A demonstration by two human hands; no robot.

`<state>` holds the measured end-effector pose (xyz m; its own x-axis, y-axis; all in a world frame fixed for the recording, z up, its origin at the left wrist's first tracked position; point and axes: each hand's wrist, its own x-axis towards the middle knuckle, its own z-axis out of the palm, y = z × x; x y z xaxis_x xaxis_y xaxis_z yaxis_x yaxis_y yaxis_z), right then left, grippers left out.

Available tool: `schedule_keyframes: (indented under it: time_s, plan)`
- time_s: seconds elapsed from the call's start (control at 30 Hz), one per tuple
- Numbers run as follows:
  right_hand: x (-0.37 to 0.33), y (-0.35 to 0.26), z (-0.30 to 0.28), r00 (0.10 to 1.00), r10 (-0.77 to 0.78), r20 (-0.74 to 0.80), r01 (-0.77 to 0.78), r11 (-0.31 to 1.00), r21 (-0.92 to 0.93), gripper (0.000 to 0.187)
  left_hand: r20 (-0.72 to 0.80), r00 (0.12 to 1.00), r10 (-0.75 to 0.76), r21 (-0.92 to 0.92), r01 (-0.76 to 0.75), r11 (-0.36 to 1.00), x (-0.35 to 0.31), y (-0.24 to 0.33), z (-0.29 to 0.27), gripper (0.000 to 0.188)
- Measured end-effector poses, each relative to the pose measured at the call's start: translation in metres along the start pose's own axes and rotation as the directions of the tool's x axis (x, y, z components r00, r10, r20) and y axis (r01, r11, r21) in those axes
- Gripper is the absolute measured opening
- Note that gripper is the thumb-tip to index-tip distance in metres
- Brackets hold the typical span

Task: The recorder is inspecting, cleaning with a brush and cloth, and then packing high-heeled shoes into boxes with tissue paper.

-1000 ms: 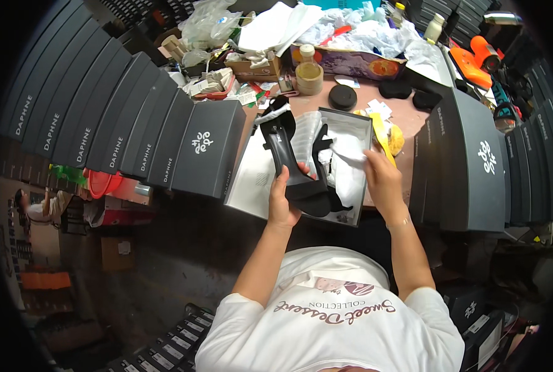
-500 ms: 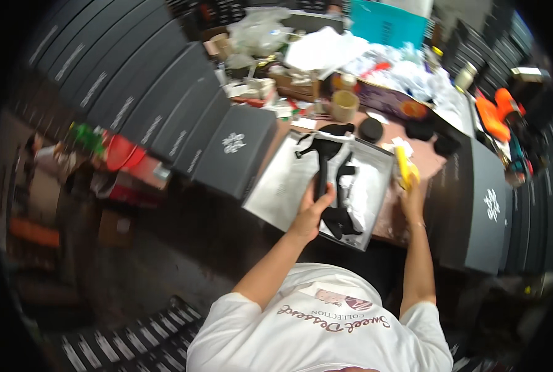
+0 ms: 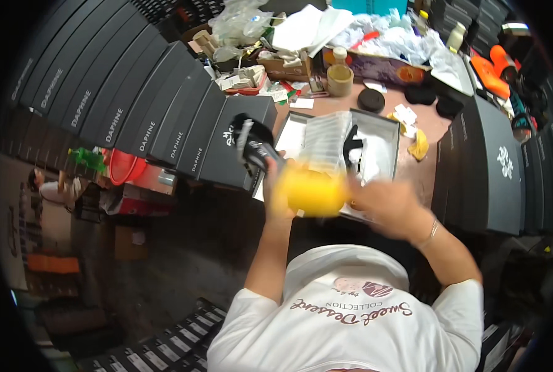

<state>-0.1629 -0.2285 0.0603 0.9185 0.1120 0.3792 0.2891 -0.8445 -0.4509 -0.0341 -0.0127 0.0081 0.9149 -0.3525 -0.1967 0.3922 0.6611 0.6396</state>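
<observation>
Holding firmly a black strappy sandal (image 3: 259,149) in left hand (image 3: 279,201), and gripping with right hand (image 3: 388,208) a motion-blurred yellow cloth (image 3: 314,191), near an open grey cardboard box (image 3: 385,126).

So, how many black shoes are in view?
2: one black shoe in the left hand, the other in the open box, where only part of it shows. More could be hidden in the closed boxes.

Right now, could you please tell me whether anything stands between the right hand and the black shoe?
Yes: a blurred yellow item in the right hand stands between, hiding the near part of the black shoe and part of the left hand. Nothing else visible does.
</observation>
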Motion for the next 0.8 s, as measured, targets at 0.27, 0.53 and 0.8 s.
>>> schedule_keyframes:
  time_s: [0.27,0.53,0.8]
  plan:
    - [0.010,-0.069,-0.034,0.909,-0.145,0.391,0.207,0.971,-0.119,0.025,-0.095,0.923,0.373,0.223,-0.346,0.911,-0.023,0.037,0.013,0.040]
    - [-0.001,-0.005,-0.012,0.982,0.100,0.158,-0.048,0.952,-0.303,0.031,-0.029,0.939,0.344,0.270,-0.324,0.907,-0.019,0.032,0.012,0.044]
    - [-0.008,-0.070,-0.003,0.972,-0.045,0.231,0.066,0.994,-0.084,0.042,0.272,0.962,-0.006,0.066,-0.013,0.998,-0.037,0.013,-0.006,0.062]
